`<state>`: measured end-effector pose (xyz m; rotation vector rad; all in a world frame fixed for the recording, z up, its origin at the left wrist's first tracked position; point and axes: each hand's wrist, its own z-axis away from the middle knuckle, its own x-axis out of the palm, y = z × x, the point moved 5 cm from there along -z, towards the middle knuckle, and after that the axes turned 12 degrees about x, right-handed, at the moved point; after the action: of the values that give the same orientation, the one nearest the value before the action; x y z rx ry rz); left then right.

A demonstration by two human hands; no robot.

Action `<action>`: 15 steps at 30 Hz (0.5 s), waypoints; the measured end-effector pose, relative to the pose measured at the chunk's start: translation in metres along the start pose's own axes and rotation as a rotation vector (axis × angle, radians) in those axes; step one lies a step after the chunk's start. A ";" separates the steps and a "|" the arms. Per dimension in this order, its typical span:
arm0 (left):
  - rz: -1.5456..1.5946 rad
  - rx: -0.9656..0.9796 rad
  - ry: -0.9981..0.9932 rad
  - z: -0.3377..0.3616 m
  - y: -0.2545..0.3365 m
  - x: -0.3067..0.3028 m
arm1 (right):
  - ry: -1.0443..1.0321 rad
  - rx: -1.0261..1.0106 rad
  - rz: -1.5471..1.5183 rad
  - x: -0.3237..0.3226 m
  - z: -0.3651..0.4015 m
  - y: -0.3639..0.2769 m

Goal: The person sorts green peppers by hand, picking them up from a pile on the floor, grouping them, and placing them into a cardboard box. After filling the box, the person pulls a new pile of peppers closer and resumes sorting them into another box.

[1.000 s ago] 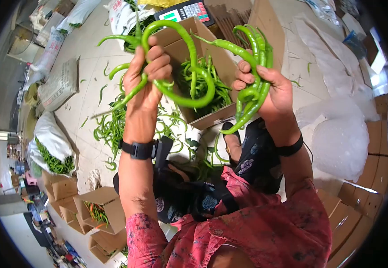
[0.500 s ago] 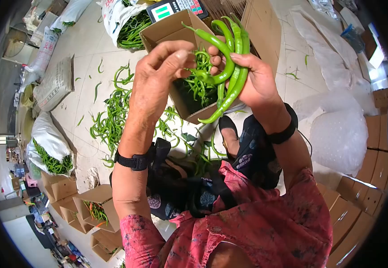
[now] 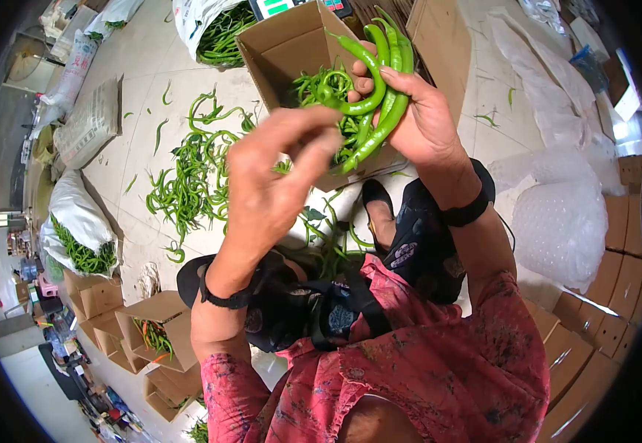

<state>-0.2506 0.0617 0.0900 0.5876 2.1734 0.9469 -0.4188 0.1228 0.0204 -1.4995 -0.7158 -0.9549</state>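
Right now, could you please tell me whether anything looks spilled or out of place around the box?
Yes: a heap of loose green peppers sprawls on the floor left of the cardboard box, with strays further out. The right hand grips a bunch of peppers over the box; the left hand is open.

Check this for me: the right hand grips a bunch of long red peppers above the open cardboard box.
Not quite: the peppers are green, not red. The head view shows the right hand gripping a bunch of long green peppers above the open cardboard box.
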 end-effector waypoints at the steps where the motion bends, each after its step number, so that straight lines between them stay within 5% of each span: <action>1: 0.010 0.009 -0.077 -0.001 -0.004 0.009 | 0.012 0.003 -0.005 0.000 -0.001 0.002; 6: 0.351 -0.356 -0.276 0.012 -0.033 0.031 | 0.077 0.034 0.005 -0.006 -0.003 0.007; 14: 0.597 -0.521 -0.406 0.046 -0.043 0.030 | 0.189 0.008 0.161 -0.011 -0.001 0.016; 15: 0.376 -0.388 -0.387 0.045 -0.047 0.025 | 0.203 0.009 0.182 -0.009 -0.001 0.021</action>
<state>-0.2397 0.0682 0.0214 0.9163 1.5127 1.2907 -0.4057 0.1192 0.0021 -1.4092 -0.4293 -0.9463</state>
